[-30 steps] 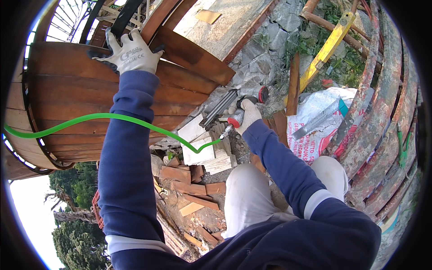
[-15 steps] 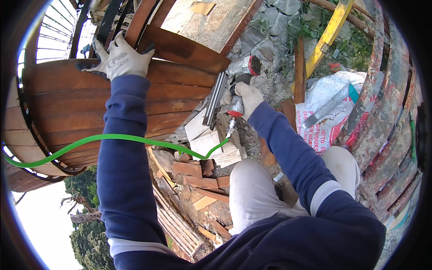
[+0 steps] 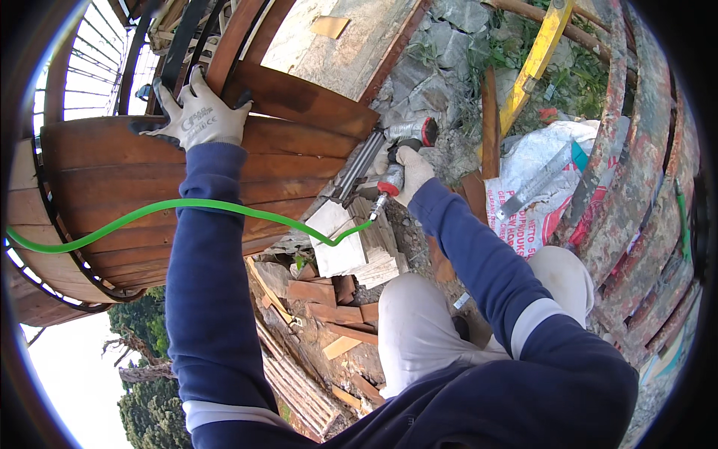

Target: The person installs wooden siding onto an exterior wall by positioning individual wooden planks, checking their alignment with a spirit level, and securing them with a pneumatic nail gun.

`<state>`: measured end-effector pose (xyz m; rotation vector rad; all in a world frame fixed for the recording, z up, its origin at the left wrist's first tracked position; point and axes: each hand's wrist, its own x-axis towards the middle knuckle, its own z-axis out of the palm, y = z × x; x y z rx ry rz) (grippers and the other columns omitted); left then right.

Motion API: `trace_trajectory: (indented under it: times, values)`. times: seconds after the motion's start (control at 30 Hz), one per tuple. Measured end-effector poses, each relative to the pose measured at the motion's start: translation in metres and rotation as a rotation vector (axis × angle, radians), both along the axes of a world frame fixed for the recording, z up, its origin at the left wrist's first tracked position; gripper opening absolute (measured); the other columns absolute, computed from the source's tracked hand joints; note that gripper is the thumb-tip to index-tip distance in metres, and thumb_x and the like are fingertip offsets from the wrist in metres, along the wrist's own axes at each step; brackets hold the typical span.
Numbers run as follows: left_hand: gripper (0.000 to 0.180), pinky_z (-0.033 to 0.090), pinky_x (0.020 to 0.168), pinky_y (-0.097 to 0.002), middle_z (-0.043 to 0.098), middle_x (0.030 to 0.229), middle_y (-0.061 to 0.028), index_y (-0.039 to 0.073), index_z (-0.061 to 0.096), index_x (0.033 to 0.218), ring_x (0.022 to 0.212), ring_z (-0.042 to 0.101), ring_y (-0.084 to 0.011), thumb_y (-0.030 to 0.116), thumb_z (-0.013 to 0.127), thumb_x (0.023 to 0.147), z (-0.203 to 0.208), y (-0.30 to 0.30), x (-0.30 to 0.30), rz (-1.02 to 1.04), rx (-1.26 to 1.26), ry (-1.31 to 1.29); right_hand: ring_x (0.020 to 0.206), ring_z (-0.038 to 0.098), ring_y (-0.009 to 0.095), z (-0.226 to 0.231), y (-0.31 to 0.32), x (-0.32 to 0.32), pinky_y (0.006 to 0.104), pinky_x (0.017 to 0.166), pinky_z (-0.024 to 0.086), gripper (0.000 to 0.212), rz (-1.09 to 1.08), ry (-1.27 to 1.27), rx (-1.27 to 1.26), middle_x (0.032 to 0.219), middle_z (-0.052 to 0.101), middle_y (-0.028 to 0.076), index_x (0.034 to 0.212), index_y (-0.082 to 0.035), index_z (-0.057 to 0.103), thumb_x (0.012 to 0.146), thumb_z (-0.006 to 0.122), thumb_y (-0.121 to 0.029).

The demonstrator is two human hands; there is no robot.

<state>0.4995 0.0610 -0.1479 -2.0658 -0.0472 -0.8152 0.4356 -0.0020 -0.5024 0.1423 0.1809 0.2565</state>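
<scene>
My left hand (image 3: 198, 116), in a white glove with dark fingertips, lies with fingers spread over the top brown plank (image 3: 299, 93) and the upper edge of the curved plank wall (image 3: 187, 176). In my right hand (image 3: 415, 168), also gloved, is the handle of a pneumatic nail gun (image 3: 390, 179) with red-and-silver ends. Its long grey magazine (image 3: 362, 163) slants beside the right-hand ends of the planks. From its lower fitting a green air hose (image 3: 262, 215) runs left across my left forearm. The gun's nose is hidden.
Stacked pale shingles (image 3: 336, 238) and brown wood offcuts (image 3: 313, 292) lie by my knee. A handsaw (image 3: 542, 179) rests on a white sack (image 3: 516, 206). Beyond are a yellow level-like bar (image 3: 535, 67), rocks (image 3: 452, 41) and, at right, a weathered slatted structure (image 3: 636, 209).
The nail gun has tilted and shifted slightly down, its magazine closer against the plank ends. The hose has moved up a little across my forearm. My left hand stays spread on the planks.
</scene>
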Motion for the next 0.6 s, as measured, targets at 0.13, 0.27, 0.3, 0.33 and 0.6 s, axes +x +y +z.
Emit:
trace_trajectory:
  times: [0.13,0.27,0.3,0.33,0.6]
  values:
    - [0.113,0.013,0.105,-0.0861,0.044,0.154,-0.0059,0.026,0.019,0.161,0.153,0.016,-0.0353,0.066,0.077,0.074,-0.005,-0.001,-0.004,-0.055,0.078,-0.026,0.073,0.062,0.026,-0.003,-0.004,0.011,0.0509,0.078,0.058,0.013,-0.025,-0.069,0.070,0.088,0.058,0.011,0.107,-0.005,0.053,0.096,0.051,-0.012]
    - [0.117,0.018,0.107,-0.0839,0.037,0.159,-0.0040,0.027,0.011,0.162,0.154,0.012,-0.0335,0.070,0.074,0.074,-0.003,-0.004,-0.009,-0.056,0.077,0.019,0.072,0.061,0.025,-0.015,-0.003,0.020,0.0496,0.078,0.057,0.016,-0.047,-0.146,0.045,0.088,0.058,0.010,0.111,-0.005,0.054,0.095,0.050,-0.011]
    - [0.118,0.019,0.106,-0.0844,0.034,0.161,-0.0036,0.027,0.008,0.163,0.154,0.012,-0.0324,0.072,0.072,0.075,-0.002,-0.004,-0.011,-0.044,0.077,0.032,0.073,0.061,0.025,-0.015,-0.002,0.022,0.0503,0.079,0.058,0.018,-0.022,-0.182,0.040,0.088,0.059,0.009,0.112,-0.005,0.054,0.096,0.050,-0.011]
    - [0.118,0.017,0.105,-0.0854,0.033,0.161,-0.0032,0.028,0.009,0.163,0.154,0.014,-0.0332,0.070,0.074,0.074,-0.001,-0.002,-0.010,-0.082,0.080,0.034,0.074,0.062,0.025,-0.015,0.000,0.022,0.0501,0.078,0.058,0.018,-0.015,-0.168,0.005,0.089,0.059,0.009,0.113,-0.006,0.054,0.096,0.050,-0.011]
    - [0.080,0.006,0.109,-0.0827,0.020,0.167,-0.0007,0.055,0.040,0.147,0.154,0.016,-0.0319,0.057,0.077,0.076,-0.009,0.016,-0.012,-0.373,0.263,0.211,0.076,0.063,0.025,-0.013,0.001,0.021,0.0484,0.075,0.059,0.017,-0.010,-0.147,-0.057,0.090,0.060,0.010,0.111,-0.006,0.055,0.097,0.051,-0.013]
